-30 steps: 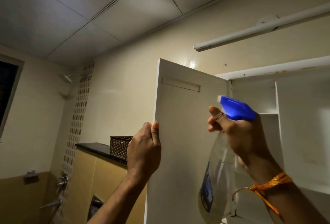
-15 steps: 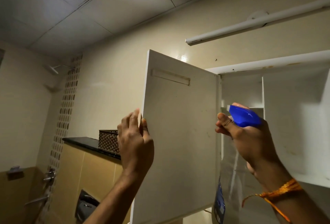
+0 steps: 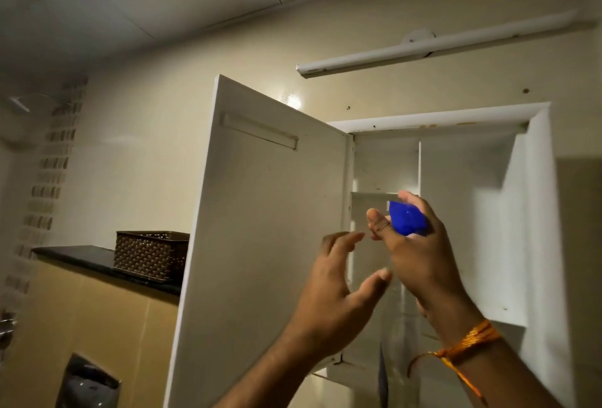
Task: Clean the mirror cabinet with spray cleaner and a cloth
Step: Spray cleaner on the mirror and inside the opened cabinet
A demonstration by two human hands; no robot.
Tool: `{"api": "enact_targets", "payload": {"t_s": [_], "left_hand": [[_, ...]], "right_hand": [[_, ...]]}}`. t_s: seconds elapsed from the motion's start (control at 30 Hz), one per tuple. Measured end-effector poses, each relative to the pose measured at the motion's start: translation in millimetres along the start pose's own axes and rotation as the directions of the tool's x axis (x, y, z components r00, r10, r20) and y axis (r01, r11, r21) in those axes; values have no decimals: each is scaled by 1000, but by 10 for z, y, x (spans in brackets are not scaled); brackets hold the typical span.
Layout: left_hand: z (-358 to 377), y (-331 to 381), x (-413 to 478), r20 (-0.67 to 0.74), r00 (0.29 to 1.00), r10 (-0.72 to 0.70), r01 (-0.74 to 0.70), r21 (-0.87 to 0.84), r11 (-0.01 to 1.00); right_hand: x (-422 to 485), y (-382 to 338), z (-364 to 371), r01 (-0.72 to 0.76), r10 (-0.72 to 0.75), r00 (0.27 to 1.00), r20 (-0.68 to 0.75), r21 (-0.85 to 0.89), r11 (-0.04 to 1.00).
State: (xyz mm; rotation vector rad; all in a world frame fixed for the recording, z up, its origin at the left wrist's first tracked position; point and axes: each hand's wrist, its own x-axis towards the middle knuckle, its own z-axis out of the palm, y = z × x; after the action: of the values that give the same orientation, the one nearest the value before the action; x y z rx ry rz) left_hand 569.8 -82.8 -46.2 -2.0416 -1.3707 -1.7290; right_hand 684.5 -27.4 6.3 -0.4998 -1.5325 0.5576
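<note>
Blue-capped and clear-bodied, a spray bottle (image 3: 407,218) is gripped in the right hand (image 3: 423,264). The fingers are curled round its neck and the thumb is raised beside the blue trigger head. The bottle's clear body hangs below the wrist, in front of the open mirror cabinet (image 3: 462,212). An orange thread band (image 3: 469,341) is tied round that wrist.

The left hand (image 3: 335,287) is held open just beside the right, with fingers spread and slightly blurred, and nothing is held in it. Whether it touches the cabinet door (image 3: 260,228) behind it cannot be told.

The white door is swung out to the left on hinges at the cabinet's left edge, and its plain inner face is turned to the camera. White shelves and an upright divider are seen inside the cabinet.

A white tube light (image 3: 439,47) is fixed to the cream wall above the cabinet's top edge. Left of the door, a brown woven basket (image 3: 151,254) is set at the right end of a black ledge (image 3: 71,253), its right side hidden by the door's free edge.
</note>
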Motion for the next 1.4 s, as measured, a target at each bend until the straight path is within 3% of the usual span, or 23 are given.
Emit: {"api": "enact_targets", "payload": {"t_s": [0.1,0.3,0.47,0.73,0.87,0.97,1.1,1.2,1.4], "left_hand": [[231,80,141,140,989,-47,71,-178,981],[493,178,318,189,981,-48,105,-306,946],[616,228,482,306,948,-82,240,-525,817],[872,363,579,257,965,-56,187,-524,831],[848,165,737,187,963,-193,262,-499,826],[732,43,903,128,955,-268,295,-494,818],[554,120,1183,177,919,-352,387,-575,721],[441,228,1416,188,914,-360,394,-623,676],[372,473,1721,76,973,-217,220,-582,783]], "right_hand": [[3,29,-86,-4,4,1000,13,-68,998],[71,46,-284,-35,43,998,41,-190,981],[197,55,-391,-148,182,973,141,-226,963],[338,148,-578,-235,279,905,323,-169,957],[368,241,-820,-200,229,865,446,-113,973],[401,419,-947,-115,202,916,346,-257,960],[457,1037,-964,-45,143,979,147,-525,850],[504,1534,-928,24,79,991,105,-736,677],[598,1825,-884,203,-138,978,156,-860,468]]}}
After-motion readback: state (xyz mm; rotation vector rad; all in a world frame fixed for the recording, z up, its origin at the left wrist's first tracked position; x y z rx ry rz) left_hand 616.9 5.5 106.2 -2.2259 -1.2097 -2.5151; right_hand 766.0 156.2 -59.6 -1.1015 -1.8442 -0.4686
